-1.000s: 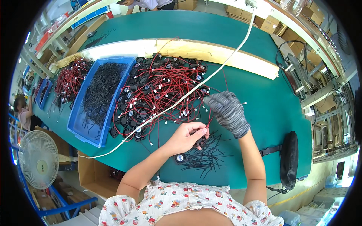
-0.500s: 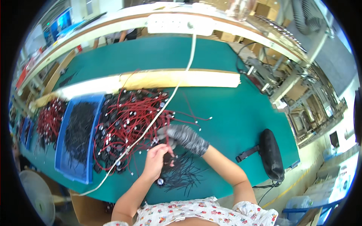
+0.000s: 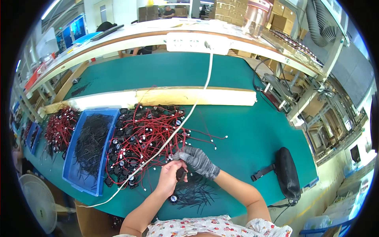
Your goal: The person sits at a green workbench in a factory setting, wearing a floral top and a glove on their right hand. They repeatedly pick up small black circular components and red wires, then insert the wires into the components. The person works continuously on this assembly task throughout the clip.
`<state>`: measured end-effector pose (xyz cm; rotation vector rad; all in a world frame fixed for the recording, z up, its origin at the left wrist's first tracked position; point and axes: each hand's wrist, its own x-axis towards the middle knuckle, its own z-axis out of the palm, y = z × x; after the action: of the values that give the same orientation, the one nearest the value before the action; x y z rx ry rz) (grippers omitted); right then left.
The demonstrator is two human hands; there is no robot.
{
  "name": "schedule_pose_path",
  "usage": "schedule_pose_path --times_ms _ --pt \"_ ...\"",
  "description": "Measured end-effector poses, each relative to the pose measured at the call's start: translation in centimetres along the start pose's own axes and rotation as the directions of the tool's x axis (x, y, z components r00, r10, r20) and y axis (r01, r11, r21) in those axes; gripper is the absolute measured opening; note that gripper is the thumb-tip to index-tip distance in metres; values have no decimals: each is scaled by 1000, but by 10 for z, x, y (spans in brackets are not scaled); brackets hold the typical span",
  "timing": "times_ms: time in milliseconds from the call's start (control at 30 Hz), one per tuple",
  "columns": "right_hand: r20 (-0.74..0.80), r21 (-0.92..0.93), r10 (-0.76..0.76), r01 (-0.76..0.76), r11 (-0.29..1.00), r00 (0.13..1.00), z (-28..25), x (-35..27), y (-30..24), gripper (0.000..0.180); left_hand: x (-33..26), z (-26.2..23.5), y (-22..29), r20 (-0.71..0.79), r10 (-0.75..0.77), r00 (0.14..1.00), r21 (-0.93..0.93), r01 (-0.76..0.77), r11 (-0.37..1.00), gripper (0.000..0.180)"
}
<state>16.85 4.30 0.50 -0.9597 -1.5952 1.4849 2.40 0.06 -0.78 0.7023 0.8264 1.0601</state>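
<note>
Working at a green bench top [image 3: 252, 134], two hands meeting just in front of a heap of small black fans with red leads [image 3: 146, 138].

Counted:
- One bare left hand [image 3: 169, 177], fingers curled closed around a small black part [image 3: 181, 173], held between both hands just above the bench; thumb side turned toward the other hand.
- One right hand in a grey knit glove [image 3: 197, 161], fingers bent and pinched closed at the upper end of the same part; whether a lead is also caught there cannot be told.
- One small black part, mostly hidden by the fingers; long axis seemingly running from near the body toward the heap, exact pointing not clear.
- One heap of fans, too tangled to count singly, lying between the blue tray and the open bench.
- One blue tray [image 3: 75, 166] left of the heap, filled with black cable ties [image 3: 91, 138].
- One loose bundle of black ties [image 3: 197, 193] on the bench just below the hands, with one round fan [image 3: 173, 198] at its left edge.
- One second heap of red-leaded parts [image 3: 59, 128] left of the tray.
- One white cord [image 3: 185, 118] crossing diagonally over the heap from the rear shelf to the bench's near left edge.
- One black padded pouch with strap [image 3: 287, 172] well to the right.
- One white standing fan [image 3: 37, 203] at lower left, off the bench.
</note>
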Motion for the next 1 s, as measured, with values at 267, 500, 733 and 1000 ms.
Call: schedule_pose_path --times_ms 267,500,733,1000 --pt "-152 553 -31 111 826 988 3 2 10 26 -3 -1 10 187 -55 981 71 42 997 19" --pt "-94 -195 -343 321 927 935 -10 -3 -6 20 -3 -7 19 330 -178 927 -13 193 981 23" --pt "364 -774 -320 475 419 875 -30 -2 -30 31 0 -13 19 304 -250 919 -21 269 963 27" --pt "366 -890 -194 403 212 910 -23 -3 -37 30 2 -12 19 269 -220 938 20 223 975 27"
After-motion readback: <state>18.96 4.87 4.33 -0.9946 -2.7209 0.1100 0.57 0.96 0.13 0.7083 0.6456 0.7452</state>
